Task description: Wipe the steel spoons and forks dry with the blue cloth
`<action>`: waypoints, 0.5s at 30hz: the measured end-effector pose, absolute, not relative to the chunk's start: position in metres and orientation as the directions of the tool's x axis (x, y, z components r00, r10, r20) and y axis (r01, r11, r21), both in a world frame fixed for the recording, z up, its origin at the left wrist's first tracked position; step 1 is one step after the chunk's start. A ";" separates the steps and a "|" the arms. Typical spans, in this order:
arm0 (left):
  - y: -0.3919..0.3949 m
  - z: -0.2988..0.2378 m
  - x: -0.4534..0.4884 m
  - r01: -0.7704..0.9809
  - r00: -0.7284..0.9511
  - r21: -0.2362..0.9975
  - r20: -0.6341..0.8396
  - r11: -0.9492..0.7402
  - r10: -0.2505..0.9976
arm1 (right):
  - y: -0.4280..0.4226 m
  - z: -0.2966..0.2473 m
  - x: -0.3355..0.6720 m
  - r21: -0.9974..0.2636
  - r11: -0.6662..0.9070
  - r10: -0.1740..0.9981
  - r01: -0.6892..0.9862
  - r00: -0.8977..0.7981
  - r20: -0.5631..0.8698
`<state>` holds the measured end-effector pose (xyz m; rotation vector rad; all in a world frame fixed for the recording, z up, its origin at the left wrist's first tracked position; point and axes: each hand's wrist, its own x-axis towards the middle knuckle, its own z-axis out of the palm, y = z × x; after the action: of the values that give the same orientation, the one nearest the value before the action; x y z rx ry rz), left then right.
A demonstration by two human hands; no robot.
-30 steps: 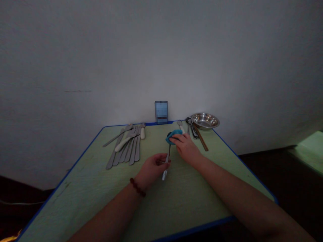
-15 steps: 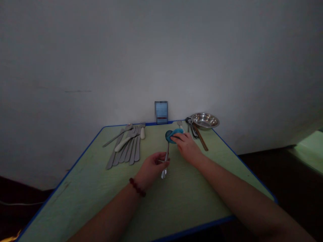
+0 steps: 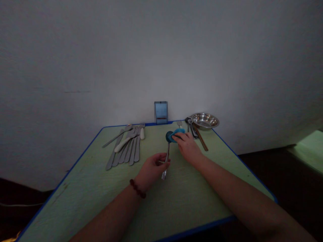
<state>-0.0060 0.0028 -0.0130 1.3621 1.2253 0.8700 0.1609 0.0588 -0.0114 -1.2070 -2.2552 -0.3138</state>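
My left hand (image 3: 151, 169) pinches the handle of a metal spoon (image 3: 166, 159) that lies along the green table (image 3: 83, 198), its head pointing away from me. My right hand (image 3: 188, 148) presses a blue cloth (image 3: 173, 135) around the far end of that spoon, fingers closed on the cloth. A red bead bracelet sits on my left wrist.
A row of several metal knives, forks and spoons (image 3: 127, 146) lies at the back left. At the back right stand a steel bowl (image 3: 205, 121), dark spoons (image 3: 191, 126), brown chopsticks (image 3: 202, 139) and a fork (image 3: 179, 123). A small blurred card (image 3: 160, 112) leans on the wall.
The blue cloth and my right hand have shifted slightly along the spoon's far end. The spoon has slid a little; my left hand stays almost in place.
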 end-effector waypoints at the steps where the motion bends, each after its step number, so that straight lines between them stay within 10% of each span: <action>1: 0.003 -0.014 -0.006 0.193 0.214 0.978 -0.126 0.084 0.969 | 0.059 -0.012 0.161 -0.056 0.564 0.694 0.824 -0.437 0.573; 15: 0.004 -0.012 -0.006 0.210 0.221 0.973 -0.146 0.099 0.964 | 0.060 -0.012 0.163 -0.052 0.535 0.702 0.843 -0.409 0.583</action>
<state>-0.0055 0.0036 -0.0120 1.3603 1.2261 0.8421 0.1625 0.0602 -0.0124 -1.2480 -2.2250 -0.3375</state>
